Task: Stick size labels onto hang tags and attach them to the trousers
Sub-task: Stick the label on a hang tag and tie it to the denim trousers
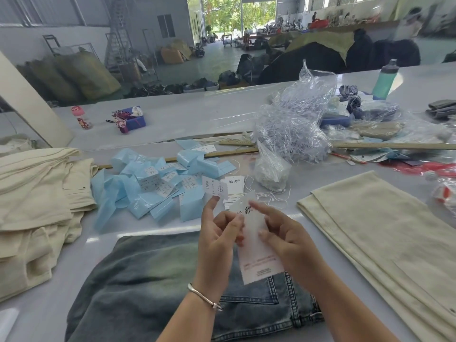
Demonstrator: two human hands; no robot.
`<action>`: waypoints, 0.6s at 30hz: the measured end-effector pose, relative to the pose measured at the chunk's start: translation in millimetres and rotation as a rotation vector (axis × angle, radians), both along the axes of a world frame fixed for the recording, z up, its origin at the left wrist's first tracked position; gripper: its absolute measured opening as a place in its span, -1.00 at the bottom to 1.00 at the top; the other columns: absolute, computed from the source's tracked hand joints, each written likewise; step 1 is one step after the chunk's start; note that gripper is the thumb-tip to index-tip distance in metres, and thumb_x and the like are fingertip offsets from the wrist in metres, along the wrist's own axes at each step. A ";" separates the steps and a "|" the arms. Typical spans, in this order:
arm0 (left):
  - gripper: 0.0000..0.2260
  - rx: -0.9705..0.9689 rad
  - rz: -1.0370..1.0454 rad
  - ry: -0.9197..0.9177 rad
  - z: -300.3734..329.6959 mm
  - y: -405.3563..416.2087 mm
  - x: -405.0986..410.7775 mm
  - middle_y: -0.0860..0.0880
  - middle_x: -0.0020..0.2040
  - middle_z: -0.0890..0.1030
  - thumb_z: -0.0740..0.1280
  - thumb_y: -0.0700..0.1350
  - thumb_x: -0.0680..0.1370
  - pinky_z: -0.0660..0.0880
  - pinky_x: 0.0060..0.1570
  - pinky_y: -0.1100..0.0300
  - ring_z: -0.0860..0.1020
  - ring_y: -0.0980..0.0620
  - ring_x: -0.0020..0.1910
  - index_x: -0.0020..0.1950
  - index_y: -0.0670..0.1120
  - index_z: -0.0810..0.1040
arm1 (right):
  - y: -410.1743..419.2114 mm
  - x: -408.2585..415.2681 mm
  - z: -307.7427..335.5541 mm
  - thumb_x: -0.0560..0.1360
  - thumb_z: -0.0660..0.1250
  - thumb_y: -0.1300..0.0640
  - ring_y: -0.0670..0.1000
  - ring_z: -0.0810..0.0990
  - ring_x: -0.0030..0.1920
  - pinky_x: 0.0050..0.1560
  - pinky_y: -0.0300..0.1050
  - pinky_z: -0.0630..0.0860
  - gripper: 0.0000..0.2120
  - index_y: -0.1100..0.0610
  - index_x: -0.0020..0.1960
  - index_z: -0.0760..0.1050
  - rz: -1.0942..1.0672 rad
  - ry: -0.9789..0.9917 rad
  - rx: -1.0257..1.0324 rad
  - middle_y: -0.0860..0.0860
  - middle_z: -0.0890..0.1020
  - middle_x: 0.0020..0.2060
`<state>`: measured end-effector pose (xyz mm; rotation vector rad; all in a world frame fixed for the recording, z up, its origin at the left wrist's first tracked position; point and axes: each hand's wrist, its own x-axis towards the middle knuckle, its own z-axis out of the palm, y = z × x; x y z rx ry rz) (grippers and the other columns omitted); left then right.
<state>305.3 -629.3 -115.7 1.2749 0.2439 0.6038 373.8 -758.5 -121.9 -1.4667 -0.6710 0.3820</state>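
On the grey table (172, 114), trousers (148, 280)

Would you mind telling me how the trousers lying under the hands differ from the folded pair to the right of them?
The denim trousers under the hands are washed blue-grey with a faded greenish patch, while the cream trousers are one pale, even colour. The denim trousers show a back pocket with heavy stitching; the cream trousers show only plain cloth. The denim trousers lie right before the person, the cream trousers off to the right, at an angle. Both lie flat on the white table.

Two hands (249, 233), one hang tag (259, 255), perhaps three trouser piles (385, 233).
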 end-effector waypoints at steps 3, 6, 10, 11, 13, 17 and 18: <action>-0.76 0.061 0.131 0.049 4.2 3.5 -1.8 -0.03 -0.08 0.51 0.39 -0.17 0.51 0.48 -0.11 0.22 0.49 0.02 -0.13 0.14 0.04 0.51 | -3.4 4.1 -2.5 0.47 0.33 0.39 -0.05 0.63 -0.09 -0.13 -0.19 0.54 -0.51 -0.03 0.30 0.51 -0.034 0.167 0.011 0.01 0.68 0.03; -0.80 0.148 0.144 0.100 13.2 3.6 -6.5 -0.07 0.21 0.51 0.39 -0.02 0.37 0.48 0.06 0.25 0.55 0.11 0.11 -0.03 -0.01 0.60 | -8.2 8.0 -3.9 0.36 0.36 0.56 -0.01 0.65 -0.04 -0.06 -0.10 0.59 -0.33 0.14 0.39 0.40 -0.010 0.273 -0.010 0.10 0.66 0.07; -0.88 0.283 0.072 0.237 15.5 -1.7 -7.8 0.18 0.30 0.39 0.45 0.05 0.29 0.43 0.28 0.00 0.47 0.11 0.28 -0.22 0.08 0.63 | -8.7 7.4 -3.0 0.35 0.37 0.58 0.02 0.65 -0.01 0.00 -0.02 0.61 -0.21 0.14 0.48 0.26 -0.015 0.256 0.005 0.10 0.66 0.07; -0.87 0.306 0.068 0.262 14.1 -3.7 -7.5 0.20 0.30 0.38 0.46 0.07 0.28 0.42 0.30 -0.10 0.46 0.01 0.31 -0.23 0.08 0.62 | -8.7 6.0 -2.3 0.35 0.35 0.59 0.01 0.66 -0.02 -0.06 -0.07 0.61 -0.19 0.12 0.49 0.24 -0.005 0.252 0.016 0.08 0.68 0.05; -0.83 0.324 0.081 0.281 13.1 -7.8 -7.4 0.21 0.30 0.36 0.47 0.11 0.28 0.43 0.28 -0.16 0.46 -0.08 0.32 -0.23 0.07 0.62 | -8.7 4.3 -2.2 0.36 0.33 0.60 0.00 0.67 0.00 -0.11 -0.16 0.59 -0.17 0.09 0.50 0.19 0.024 0.243 0.042 0.04 0.68 0.07; -0.78 0.303 0.086 0.272 14.9 -14.2 -5.6 0.24 0.31 0.35 0.48 0.18 0.28 0.48 0.23 -0.13 0.48 -0.09 0.30 -0.19 0.11 0.63 | -9.2 5.1 -3.5 0.36 0.31 0.61 0.00 0.66 0.04 -0.08 -0.18 0.58 -0.14 0.10 0.52 0.15 0.032 0.212 0.057 0.05 0.66 0.12; -0.76 0.306 0.090 0.272 15.1 -15.2 -5.1 0.24 0.31 0.35 0.48 0.20 0.26 0.48 0.23 -0.12 0.49 -0.08 0.30 -0.19 0.11 0.62 | -9.3 5.1 -3.6 0.36 0.31 0.62 0.00 0.66 0.04 -0.08 -0.18 0.57 -0.14 0.10 0.52 0.14 0.031 0.204 0.057 0.04 0.67 0.11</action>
